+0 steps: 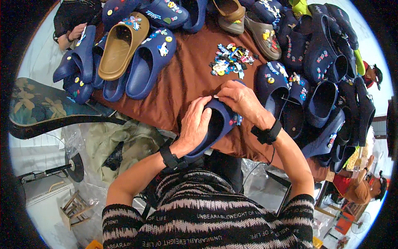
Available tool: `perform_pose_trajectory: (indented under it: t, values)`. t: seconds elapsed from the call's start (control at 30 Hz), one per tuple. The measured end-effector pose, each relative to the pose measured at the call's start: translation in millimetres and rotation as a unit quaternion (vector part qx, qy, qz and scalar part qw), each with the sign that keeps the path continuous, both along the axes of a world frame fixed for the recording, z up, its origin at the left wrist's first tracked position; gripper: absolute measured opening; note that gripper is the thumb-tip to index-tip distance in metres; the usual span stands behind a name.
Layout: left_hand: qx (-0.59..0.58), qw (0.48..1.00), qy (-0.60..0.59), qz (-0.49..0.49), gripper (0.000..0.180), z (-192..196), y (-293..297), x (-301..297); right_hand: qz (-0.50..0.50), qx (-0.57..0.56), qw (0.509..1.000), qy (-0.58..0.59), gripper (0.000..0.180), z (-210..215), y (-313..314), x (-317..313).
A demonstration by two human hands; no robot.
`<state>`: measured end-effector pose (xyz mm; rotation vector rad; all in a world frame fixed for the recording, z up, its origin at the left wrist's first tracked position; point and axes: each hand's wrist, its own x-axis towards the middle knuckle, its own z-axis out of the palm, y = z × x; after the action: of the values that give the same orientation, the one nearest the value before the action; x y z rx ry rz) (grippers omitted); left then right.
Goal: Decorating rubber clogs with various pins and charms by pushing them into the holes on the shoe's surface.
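clog [224, 123]: sat between both hands at tabletop [182, 83] edge, long axis ran forward-right
left hand [194, 123]: fingers curved round left side
right hand [244, 103]: nearer far end; fingers pinched white bit [216, 96]

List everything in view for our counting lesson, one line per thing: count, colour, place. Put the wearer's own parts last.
Tablecloth: one, brown, centre
Held clog: one, navy, front centre
Other clogs: many overlapping, mostly navy, left, top and right
Bronze clog: one, bronze, upper left
Taupe clog: at least one, taupe, top centre-right
Shoe charms: uncountable pile, mixed colours, upper centre
Small white piece: one, white, right fingertips
Floral cushion: one, dark teal, left
Stool: one, brown, lower left
Fan: one, grey, lower right
Other people: at least three, varied clothing, upper left, far right
Striped top: one, black-grey, bottom
Wristbands: two, black, wrists
Left hand: one, bare, gripping held clog
Right hand: one, bare, pinching small white piece
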<state>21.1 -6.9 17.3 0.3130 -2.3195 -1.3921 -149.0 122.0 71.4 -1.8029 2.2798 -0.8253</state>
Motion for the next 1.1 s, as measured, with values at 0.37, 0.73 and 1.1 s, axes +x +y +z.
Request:
perform_pose_trajectory:
  t: [0.37,0.73,1.1]
  values:
    - [-0.012,1.0,-0.002,0.002,0.039,-3,0,1,0.046,0.095,0.978,0.182,0.028,17,3,17]
    - [-0.003,1.0,-0.026,-0.008,0.042,2,-1,0,0.027,0.14,0.983,0.117,0.034,12,6,21]
    - [0.008,1.0,-0.022,-0.011,0.041,2,-2,2,-0.047,-0.008,0.996,-0.07,0.016,0,-3,5]
